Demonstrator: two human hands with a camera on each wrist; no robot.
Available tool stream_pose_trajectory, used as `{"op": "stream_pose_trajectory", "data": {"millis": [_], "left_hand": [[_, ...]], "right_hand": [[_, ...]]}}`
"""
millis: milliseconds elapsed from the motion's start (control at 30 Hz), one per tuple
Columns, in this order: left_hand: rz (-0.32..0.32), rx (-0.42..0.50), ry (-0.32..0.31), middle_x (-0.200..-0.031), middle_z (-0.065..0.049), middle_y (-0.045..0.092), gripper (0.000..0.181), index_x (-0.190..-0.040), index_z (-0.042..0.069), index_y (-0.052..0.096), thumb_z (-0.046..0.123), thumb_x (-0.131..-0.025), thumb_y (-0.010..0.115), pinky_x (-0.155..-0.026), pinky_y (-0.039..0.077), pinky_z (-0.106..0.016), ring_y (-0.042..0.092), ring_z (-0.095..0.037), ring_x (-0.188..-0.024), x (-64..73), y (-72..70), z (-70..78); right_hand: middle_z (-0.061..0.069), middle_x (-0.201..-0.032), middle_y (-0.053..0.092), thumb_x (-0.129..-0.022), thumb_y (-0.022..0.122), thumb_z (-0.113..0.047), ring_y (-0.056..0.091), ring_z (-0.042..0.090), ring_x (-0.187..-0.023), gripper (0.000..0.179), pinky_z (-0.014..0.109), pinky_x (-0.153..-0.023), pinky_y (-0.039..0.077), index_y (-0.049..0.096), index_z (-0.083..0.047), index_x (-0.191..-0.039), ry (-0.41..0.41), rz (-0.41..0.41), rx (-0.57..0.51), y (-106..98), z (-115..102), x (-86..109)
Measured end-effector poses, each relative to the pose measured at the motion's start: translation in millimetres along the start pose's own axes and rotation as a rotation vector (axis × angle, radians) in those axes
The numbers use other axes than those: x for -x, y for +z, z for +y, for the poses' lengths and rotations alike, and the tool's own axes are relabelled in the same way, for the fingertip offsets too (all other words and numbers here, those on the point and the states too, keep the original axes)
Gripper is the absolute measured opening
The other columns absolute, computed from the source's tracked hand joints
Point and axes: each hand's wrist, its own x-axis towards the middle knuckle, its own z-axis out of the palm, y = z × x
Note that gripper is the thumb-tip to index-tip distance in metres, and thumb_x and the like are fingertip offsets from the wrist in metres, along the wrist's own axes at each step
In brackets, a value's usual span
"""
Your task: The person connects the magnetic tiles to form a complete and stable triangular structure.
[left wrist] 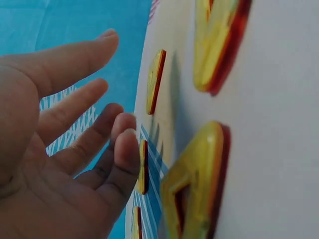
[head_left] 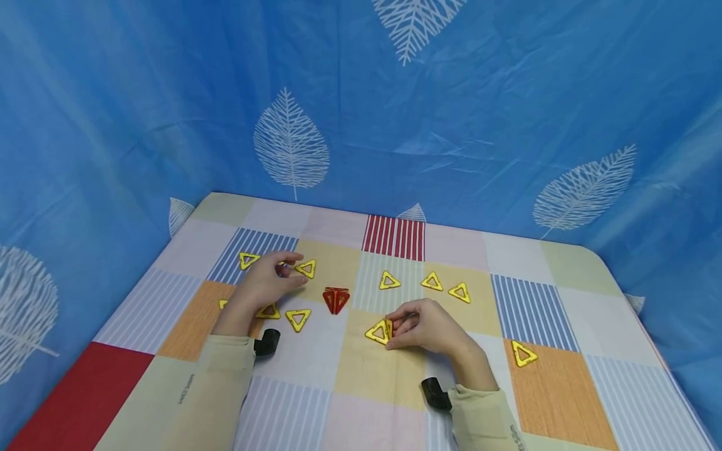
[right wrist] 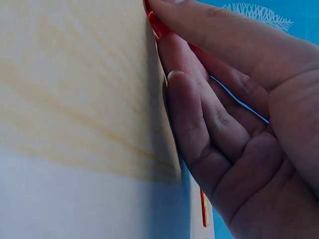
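With its thumb and fingers, my right hand [head_left: 423, 326] pinches a yellow triangular magnetic tile [head_left: 389, 327] tilted up at the right edge of another yellow triangular tile [head_left: 375, 332]. In the right wrist view, a bit of red tile [right wrist: 158, 24] shows by the fingertips; the rest is hidden. My left hand [head_left: 267, 283] hovers with its thumb and fingers apart, close to a yellow triangular tile [head_left: 306, 269], and the left wrist view shows nothing held in the fingers [left wrist: 79, 144]. Between the hands stands a small red form of triangular faces [head_left: 336, 300].
More yellow triangular tiles lie around the left hand, one [head_left: 298, 319] nearer me and one [head_left: 248, 260] behind it. Three tiles, one being [head_left: 432, 281], lie beyond the right hand. A single tile [head_left: 524, 354] lies far right. Blue curtains [head_left: 361, 125] enclose the patchwork-covered table [head_left: 378, 388].
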Motion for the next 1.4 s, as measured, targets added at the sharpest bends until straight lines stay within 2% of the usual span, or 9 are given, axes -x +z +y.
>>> {"op": "stream_pose_trajectory", "data": {"millis": [133,333,433,700,933,1133,1400], "left_hand": [[-0.005,-0.052,0.002,-0.105,-0.010,0.059,0.049,-0.135,0.013,0.062,0.026,-0.091,0.077,-0.071,0.047,-0.037,0.052,-0.027,-0.093,-3.7,2.8,-0.8],[-0.016,-0.142,-0.007,-0.129,-0.014,0.061,0.050,-0.137,0.006,0.061,0.022,-0.092,0.076,-0.094,0.049,-0.046,0.056,-0.030,-0.109,-12.2,7.2,2.6],[-0.033,-0.187,-0.021,-0.132,-0.016,0.061,0.051,-0.138,0.004,0.060,0.022,-0.092,0.075,-0.098,0.047,-0.047,0.056,-0.031,-0.111,-15.2,8.5,5.7],[-0.052,-0.235,-0.024,-0.129,-0.017,0.062,0.050,-0.138,0.001,0.060,0.018,-0.093,0.074,-0.096,0.048,-0.045,0.057,-0.030,-0.109,-21.7,7.9,9.8],[-0.046,-0.227,-0.047,-0.120,-0.013,0.066,0.037,-0.126,0.005,0.070,0.017,-0.092,0.076,-0.090,0.050,-0.043,0.058,-0.029,-0.105,-22.2,8.7,12.4],[-0.037,-0.246,-0.042,-0.118,-0.013,0.066,0.034,-0.123,0.004,0.070,0.019,-0.093,0.075,-0.090,0.050,-0.044,0.058,-0.029,-0.103,-21.4,9.5,14.2],[-0.007,-0.207,-0.023,-0.107,-0.009,0.067,0.036,-0.124,0.006,0.069,0.021,-0.092,0.076,-0.081,0.051,-0.039,0.060,-0.026,-0.095,-19.3,8.9,14.3]], "right_hand": [[0.006,-0.085,0.073,-0.072,0.091,-0.006,0.071,0.020,-0.077,0.042,0.026,-0.069,0.055,0.074,0.000,-0.109,-0.001,-0.004,0.005,1.6,-0.3,0.7],[0.005,-0.085,0.072,-0.072,0.091,-0.006,0.071,0.020,-0.077,0.041,0.026,-0.069,0.055,0.075,0.000,-0.109,0.001,0.000,0.020,0.3,-0.6,1.5],[0.005,-0.085,0.072,-0.072,0.091,-0.006,0.071,0.020,-0.077,0.042,0.026,-0.069,0.055,0.074,0.000,-0.110,-0.001,0.001,0.017,0.0,0.2,1.4],[0.006,-0.084,0.073,-0.072,0.091,-0.006,0.071,0.020,-0.076,0.042,0.026,-0.069,0.055,0.074,0.000,-0.111,-0.014,0.001,0.002,-0.1,1.7,0.7],[0.006,-0.084,0.074,-0.072,0.091,-0.007,0.071,0.020,-0.076,0.043,0.026,-0.069,0.054,0.074,0.000,-0.111,-0.012,0.003,0.001,-0.8,1.1,1.2],[0.006,-0.084,0.073,-0.073,0.091,-0.007,0.071,0.020,-0.076,0.042,0.026,-0.069,0.054,0.074,0.000,-0.111,-0.006,0.004,0.001,-0.4,1.3,1.2],[0.006,-0.085,0.073,-0.073,0.091,-0.006,0.071,0.020,-0.076,0.042,0.026,-0.069,0.055,0.074,0.000,-0.111,-0.006,0.001,0.002,0.2,1.2,0.8]]}}
